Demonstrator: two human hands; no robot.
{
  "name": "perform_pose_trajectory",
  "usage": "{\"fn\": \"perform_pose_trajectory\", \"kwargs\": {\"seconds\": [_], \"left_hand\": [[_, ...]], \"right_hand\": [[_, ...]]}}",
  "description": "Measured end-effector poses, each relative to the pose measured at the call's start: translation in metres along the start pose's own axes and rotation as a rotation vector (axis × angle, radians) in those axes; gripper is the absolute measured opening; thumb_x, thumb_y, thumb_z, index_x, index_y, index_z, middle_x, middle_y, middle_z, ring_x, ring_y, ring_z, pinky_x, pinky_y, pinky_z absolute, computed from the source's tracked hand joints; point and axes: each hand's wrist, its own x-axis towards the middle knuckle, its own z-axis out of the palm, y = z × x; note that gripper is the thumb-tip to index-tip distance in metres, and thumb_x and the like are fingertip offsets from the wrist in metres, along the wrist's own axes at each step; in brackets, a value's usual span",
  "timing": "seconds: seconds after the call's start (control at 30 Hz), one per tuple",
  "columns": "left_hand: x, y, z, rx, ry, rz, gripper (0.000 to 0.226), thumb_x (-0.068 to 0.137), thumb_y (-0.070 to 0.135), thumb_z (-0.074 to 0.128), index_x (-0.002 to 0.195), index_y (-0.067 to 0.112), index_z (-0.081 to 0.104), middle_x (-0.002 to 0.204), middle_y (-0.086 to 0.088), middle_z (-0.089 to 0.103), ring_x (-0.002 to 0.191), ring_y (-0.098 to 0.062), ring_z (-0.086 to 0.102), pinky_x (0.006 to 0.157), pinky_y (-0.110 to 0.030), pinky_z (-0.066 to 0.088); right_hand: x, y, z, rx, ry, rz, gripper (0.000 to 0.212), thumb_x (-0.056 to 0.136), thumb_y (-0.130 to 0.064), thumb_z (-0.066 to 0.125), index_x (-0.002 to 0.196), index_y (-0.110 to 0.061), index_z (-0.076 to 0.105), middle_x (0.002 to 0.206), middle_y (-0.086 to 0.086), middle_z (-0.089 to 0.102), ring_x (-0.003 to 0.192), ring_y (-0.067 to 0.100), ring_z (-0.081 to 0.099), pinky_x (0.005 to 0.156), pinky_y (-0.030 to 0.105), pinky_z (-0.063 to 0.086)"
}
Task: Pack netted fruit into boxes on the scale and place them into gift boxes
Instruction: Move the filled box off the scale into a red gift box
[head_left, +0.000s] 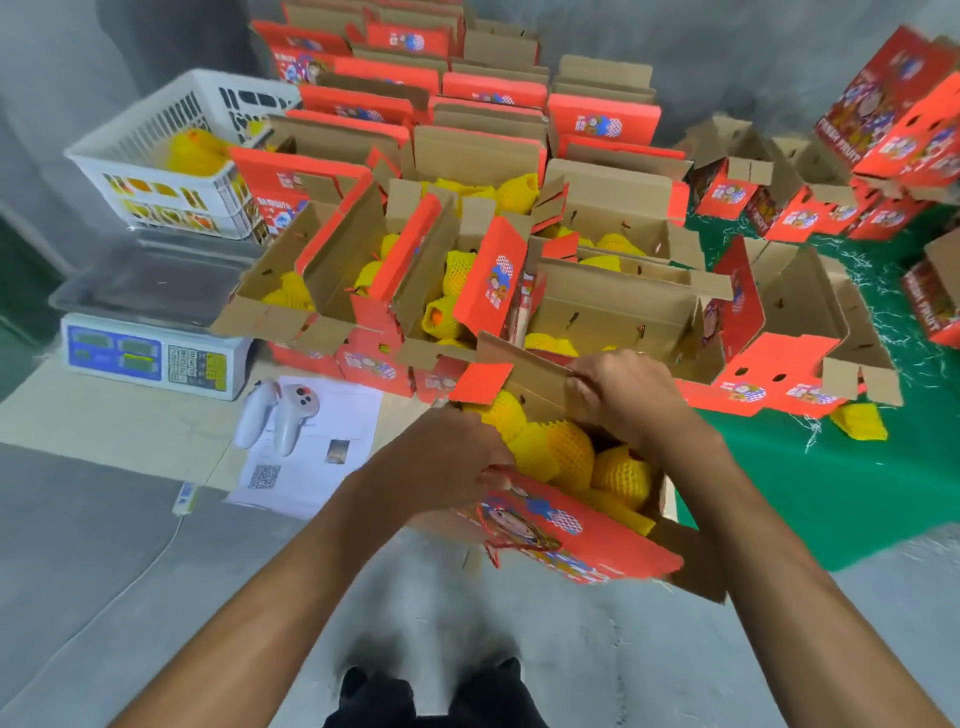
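Below my face, at the near edge of the green mat (810, 483), sits the box (576, 525) I am working on, tilted toward me, its long axis running from near left to far right. My left hand (441, 462) grips its near red flap at the left end, fingers curled over the edge. My right hand (623, 395) pinches the far brown flap, thumb and fingers closed on the cardboard. Between the two flaps I count about five netted fruit (566, 452) in yellow foam sleeves, packed close and touching; more may lie under them, I cannot tell.

Beyond it stand many open boxes in rows; I count at least five with netted fruit showing, and the rows behind blur too much to count. One loose netted fruit (857, 421) lies on the mat to the right. One scale (150, 332) stands at the left, its steel tray bare, and one white basket (171, 156) behind it holds more yellow fruit. Near the scale one white controller (280, 410) rests on one printed sheet (311, 447). My two dark shoes (431, 691) show at the bottom.
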Motion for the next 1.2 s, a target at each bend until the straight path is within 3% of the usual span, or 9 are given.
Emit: {"fn": "perform_pose_trajectory", "kwargs": {"seconds": [0.1,0.2,0.3,0.4,0.57,0.67,0.8,0.93,1.2], "left_hand": [[-0.05,-0.021,-0.016,-0.026,0.053,-0.064,0.03,0.086,0.043,0.058,0.099,0.03,0.082,0.097,-0.003,0.078,0.087,-0.028,0.071,0.073,-0.032,0.058],[-0.103,-0.044,-0.019,-0.133,-0.043,-0.138,0.038,0.091,0.049,0.051,0.106,0.03,0.081,0.104,-0.001,0.077,0.098,-0.027,0.069,0.081,-0.033,0.054],[-0.157,-0.078,-0.02,-0.177,-0.023,-0.157,0.026,0.099,0.046,0.059,0.109,0.031,0.078,0.102,0.004,0.076,0.097,-0.018,0.067,0.073,-0.023,0.041],[-0.215,-0.116,-0.033,-0.148,0.049,-0.192,0.025,0.1,0.044,0.058,0.106,0.031,0.078,0.1,0.004,0.075,0.103,-0.018,0.064,0.086,-0.033,0.047],[-0.294,-0.192,-0.063,-0.01,0.15,-0.28,0.025,0.098,0.042,0.055,0.092,0.028,0.075,0.082,0.004,0.071,0.073,-0.016,0.06,0.063,-0.025,0.032],[-0.328,-0.241,-0.077,0.003,0.202,-0.371,0.025,0.095,0.045,0.057,0.085,0.027,0.071,0.079,0.003,0.07,0.072,-0.017,0.059,0.06,-0.026,0.03],[-0.357,-0.303,-0.105,0.05,0.237,-0.421,0.025,0.095,0.044,0.056,0.092,0.028,0.075,0.09,0.005,0.073,0.081,-0.017,0.064,0.059,-0.027,0.03],[-0.367,-0.368,-0.137,0.072,0.218,-0.496,0.024,0.096,0.047,0.061,0.112,0.036,0.075,0.105,0.008,0.074,0.097,-0.016,0.066,0.071,-0.031,0.049],[-0.34,-0.491,-0.186,0.139,0.308,-0.513,0.018,0.091,0.046,0.07,0.107,0.039,0.075,0.106,0.014,0.073,0.099,-0.015,0.067,0.067,-0.025,0.036]], "right_hand": [[0.002,-0.048,-0.011,-0.012,-0.017,-0.046,0.022,0.101,-0.032,0.049,0.103,-0.019,0.066,0.104,0.012,0.07,0.101,0.039,0.063,0.068,0.04,0.041],[0.012,-0.11,-0.015,-0.02,0.001,-0.115,0.023,0.102,-0.034,0.05,0.111,-0.022,0.067,0.109,0.011,0.071,0.105,0.037,0.064,0.073,0.04,0.045],[0.032,-0.18,-0.015,-0.025,-0.006,-0.161,0.025,0.102,-0.036,0.049,0.114,-0.022,0.066,0.116,0.007,0.07,0.11,0.035,0.064,0.077,0.04,0.049],[0.059,-0.245,-0.015,-0.003,0.019,-0.204,0.027,0.101,-0.036,0.05,0.119,-0.025,0.068,0.121,0.004,0.07,0.114,0.033,0.064,0.082,0.042,0.055],[0.116,-0.342,-0.025,0.077,0.052,-0.311,0.018,0.098,-0.027,0.058,0.109,-0.021,0.072,0.107,0.007,0.074,0.102,0.037,0.067,0.071,0.042,0.053],[0.164,-0.396,-0.032,0.099,0.048,-0.365,0.018,0.099,-0.028,0.058,0.109,-0.022,0.071,0.104,0.01,0.074,0.101,0.039,0.067,0.072,0.043,0.053],[0.236,-0.455,-0.045,0.099,0.066,-0.443,0.014,0.1,-0.03,0.058,0.1,-0.021,0.068,0.094,0.015,0.071,0.097,0.041,0.066,0.07,0.041,0.048],[0.309,-0.499,-0.059,0.101,0.104,-0.528,0.017,0.101,-0.03,0.054,0.097,-0.02,0.067,0.093,0.01,0.07,0.1,0.038,0.065,0.074,0.044,0.052],[0.445,-0.535,-0.077,0.117,0.135,-0.533,0.016,0.102,-0.028,0.053,0.097,-0.019,0.066,0.095,0.013,0.068,0.102,0.04,0.062,0.068,0.039,0.041]]}}
